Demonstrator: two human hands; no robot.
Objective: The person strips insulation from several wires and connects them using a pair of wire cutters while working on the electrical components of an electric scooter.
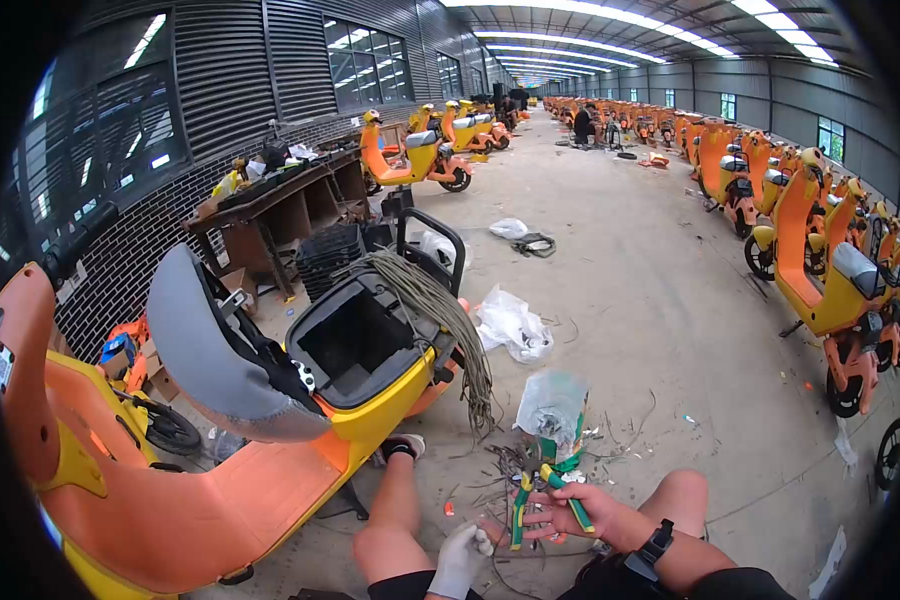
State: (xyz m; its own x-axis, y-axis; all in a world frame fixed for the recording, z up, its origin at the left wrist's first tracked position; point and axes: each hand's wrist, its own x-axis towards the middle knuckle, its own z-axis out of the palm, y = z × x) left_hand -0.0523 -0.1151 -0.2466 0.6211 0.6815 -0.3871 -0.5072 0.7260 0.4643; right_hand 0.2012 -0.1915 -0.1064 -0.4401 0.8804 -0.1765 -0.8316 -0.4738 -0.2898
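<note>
My right hand (568, 508) is bare, wears a black wrist strap, and grips a pair of pliers (540, 482) with green and yellow handles, jaws pointing away from me. My left hand (461, 558) is in a white glove and curled just left of the lower handle tip; whether it pinches a thin wire there I cannot tell. Cut wire scraps (505, 462) lie on the concrete floor in front of the pliers. A clear plastic bag (552, 402) stands just beyond them. My bare knees frame the hands.
An orange and yellow scooter (220, 490) stands at my left with its grey seat (205, 350) raised, its storage box (360, 340) open and a cable bundle (450, 320) draped over the rear. White bags (513, 325) lie on the floor. Rows of scooters (820, 250) line the right side; a workbench (270, 205) stands at the left wall.
</note>
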